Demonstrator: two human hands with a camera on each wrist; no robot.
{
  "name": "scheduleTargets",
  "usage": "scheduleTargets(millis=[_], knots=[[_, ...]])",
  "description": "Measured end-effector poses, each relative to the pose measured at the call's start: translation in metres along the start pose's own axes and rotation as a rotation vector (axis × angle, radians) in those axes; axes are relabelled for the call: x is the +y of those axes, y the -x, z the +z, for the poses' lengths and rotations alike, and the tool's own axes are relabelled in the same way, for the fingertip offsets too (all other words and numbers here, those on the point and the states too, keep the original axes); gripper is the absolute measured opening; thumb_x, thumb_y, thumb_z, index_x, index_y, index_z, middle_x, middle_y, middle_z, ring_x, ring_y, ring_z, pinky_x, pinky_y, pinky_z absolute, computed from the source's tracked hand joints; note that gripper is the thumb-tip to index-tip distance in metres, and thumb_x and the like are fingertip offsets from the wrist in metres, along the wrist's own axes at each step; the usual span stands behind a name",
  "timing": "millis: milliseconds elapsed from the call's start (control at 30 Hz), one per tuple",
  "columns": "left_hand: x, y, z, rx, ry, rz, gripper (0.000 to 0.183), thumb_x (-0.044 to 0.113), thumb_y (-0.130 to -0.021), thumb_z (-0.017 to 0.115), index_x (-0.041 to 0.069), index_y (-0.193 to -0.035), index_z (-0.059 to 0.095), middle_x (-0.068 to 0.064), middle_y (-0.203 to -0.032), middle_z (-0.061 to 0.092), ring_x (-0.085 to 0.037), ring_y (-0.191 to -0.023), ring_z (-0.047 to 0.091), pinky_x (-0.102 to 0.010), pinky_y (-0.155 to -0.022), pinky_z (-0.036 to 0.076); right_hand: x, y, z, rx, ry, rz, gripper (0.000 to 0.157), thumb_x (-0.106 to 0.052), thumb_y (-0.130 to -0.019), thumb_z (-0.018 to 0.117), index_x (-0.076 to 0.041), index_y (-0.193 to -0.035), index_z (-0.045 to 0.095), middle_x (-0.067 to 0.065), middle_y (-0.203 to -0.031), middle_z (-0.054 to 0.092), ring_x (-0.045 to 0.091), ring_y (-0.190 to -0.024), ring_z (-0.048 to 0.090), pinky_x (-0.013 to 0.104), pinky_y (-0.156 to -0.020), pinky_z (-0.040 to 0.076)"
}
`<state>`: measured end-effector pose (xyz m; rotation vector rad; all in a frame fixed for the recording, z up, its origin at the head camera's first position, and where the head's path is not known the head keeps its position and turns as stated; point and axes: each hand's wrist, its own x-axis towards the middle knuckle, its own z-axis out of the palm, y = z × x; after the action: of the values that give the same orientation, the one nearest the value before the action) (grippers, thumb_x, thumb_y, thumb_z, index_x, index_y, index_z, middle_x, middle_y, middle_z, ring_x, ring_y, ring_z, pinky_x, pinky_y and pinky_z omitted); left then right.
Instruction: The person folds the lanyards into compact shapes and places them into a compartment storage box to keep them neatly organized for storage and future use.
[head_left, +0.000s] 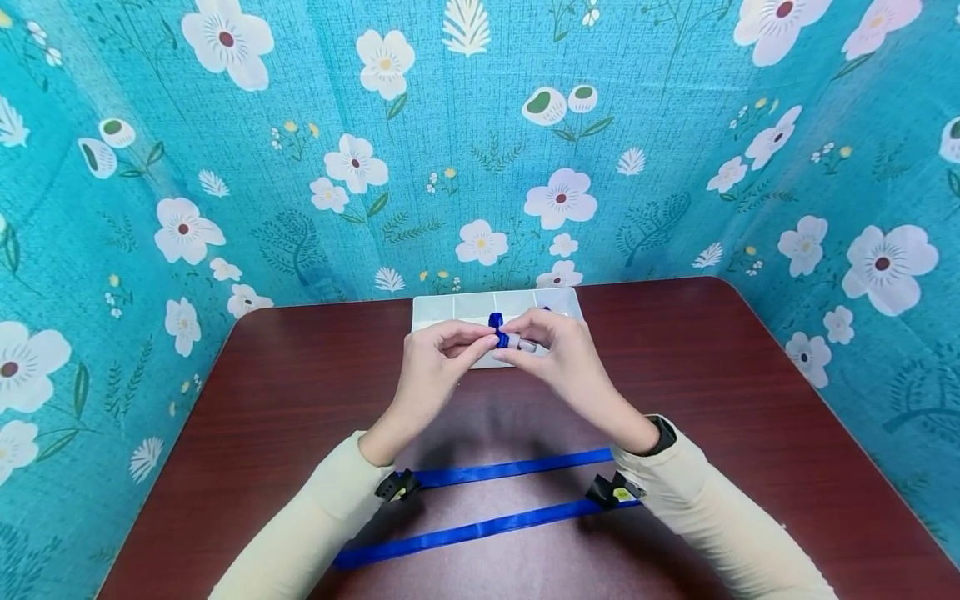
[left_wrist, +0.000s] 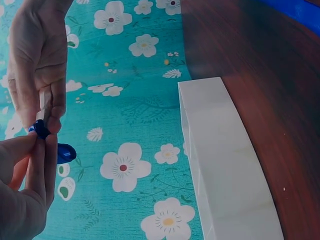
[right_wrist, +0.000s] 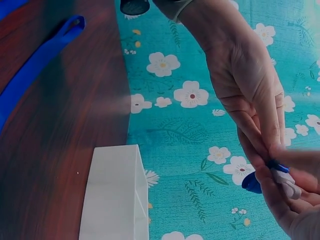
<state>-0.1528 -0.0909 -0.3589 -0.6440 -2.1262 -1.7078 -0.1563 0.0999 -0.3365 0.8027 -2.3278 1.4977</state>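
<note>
Both hands are raised in front of the white tray, fingertips close together around one small piece. My left hand (head_left: 427, 358) pinches a short blue ribbon loop (head_left: 496, 320) between thumb and fingers. A pale grey-white, clip-like part (head_left: 516, 341) joins the blue ribbon and is pinched by my right hand (head_left: 570, 354). In the left wrist view a glossy blue end (left_wrist: 66, 153) sticks out beside the left fingertips. The right wrist view shows the whitish part (right_wrist: 285, 183) lying along the right fingers, partly hidden by the thumb.
A white compartment tray (head_left: 453, 308) stands at the table's far edge, behind the hands. Two long blue ribbon lengths (head_left: 517, 521) lie across the dark red table (head_left: 300, 392) under the forearms. Flowered turquoise cloth (head_left: 435, 183) encloses the back and sides.
</note>
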Motion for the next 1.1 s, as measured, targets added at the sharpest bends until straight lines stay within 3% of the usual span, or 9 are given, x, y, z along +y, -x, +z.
scheduleTargets(millis=[233,467,633,733,833,967,1100], knots=[[0.004,-0.002,-0.001,-0.008,-0.053,0.019,0.014,0.013,-0.086,0.079,0.007,-0.098,0.078,-0.002,-0.091,0.076,-0.011,-0.081,0.073,-0.028,-0.073,0.059,0.003,-0.001,-0.002,-0.004,-0.018,-0.019,0.014,-0.004,-0.083,0.081,-0.004,-0.095,0.074,0.004,-0.091,0.075,0.015,-0.090,0.070,0.039,-0.087,0.056],[0.006,-0.007,-0.005,-0.048,-0.283,0.177,0.019,0.013,-0.086,0.080,0.008,-0.104,0.074,0.000,-0.096,0.071,-0.008,-0.087,0.065,-0.025,-0.077,0.056,0.006,-0.002,-0.009,-0.024,0.023,-0.056,0.013,0.000,-0.083,0.080,-0.006,-0.093,0.073,0.002,-0.090,0.074,0.018,-0.092,0.071,0.041,-0.085,0.057],[0.006,-0.011,-0.012,-0.207,-0.389,0.176,0.040,0.021,-0.093,0.074,0.014,-0.131,0.064,-0.002,-0.125,0.062,-0.017,-0.119,0.051,-0.041,-0.097,0.046,0.009,-0.002,-0.013,-0.055,0.051,-0.070,0.016,0.002,-0.081,0.080,-0.005,-0.092,0.073,0.002,-0.089,0.074,0.018,-0.088,0.072,0.040,-0.080,0.059],[0.004,-0.013,-0.014,-0.308,-0.370,0.137,0.041,0.021,-0.096,0.069,0.013,-0.136,0.061,0.000,-0.133,0.061,-0.015,-0.126,0.050,-0.041,-0.105,0.042,0.009,-0.002,-0.015,-0.085,0.058,-0.077,0.017,0.003,-0.080,0.080,-0.006,-0.093,0.074,0.001,-0.090,0.074,0.016,-0.087,0.071,0.039,-0.079,0.058],[0.002,-0.013,-0.015,-0.357,-0.309,0.104,0.031,0.021,-0.098,0.066,0.012,-0.129,0.067,0.004,-0.123,0.067,-0.007,-0.116,0.058,-0.034,-0.098,0.049,0.007,-0.002,-0.017,-0.112,0.066,-0.077,0.017,0.002,-0.080,0.080,-0.007,-0.092,0.074,-0.001,-0.090,0.073,0.015,-0.085,0.070,0.038,-0.078,0.058],[0.001,-0.013,-0.014,-0.356,-0.253,0.100,0.020,0.021,-0.098,0.066,0.013,-0.115,0.074,0.009,-0.107,0.072,-0.002,-0.099,0.065,-0.027,-0.084,0.054,0.006,-0.001,-0.019,-0.122,0.051,-0.046,0.016,0.001,-0.080,0.080,-0.008,-0.092,0.074,-0.001,-0.088,0.072,0.015,-0.081,0.067,0.035,-0.075,0.056],[0.001,-0.013,-0.011,-0.306,-0.231,0.125,0.015,0.020,-0.096,0.068,0.013,-0.107,0.077,0.009,-0.098,0.073,-0.002,-0.088,0.065,-0.026,-0.076,0.055,0.008,-0.001,-0.020,-0.073,-0.052,0.013,0.019,0.001,-0.078,0.082,-0.006,-0.094,0.072,0.003,-0.087,0.070,0.019,-0.075,0.065,0.031,-0.070,0.055]])
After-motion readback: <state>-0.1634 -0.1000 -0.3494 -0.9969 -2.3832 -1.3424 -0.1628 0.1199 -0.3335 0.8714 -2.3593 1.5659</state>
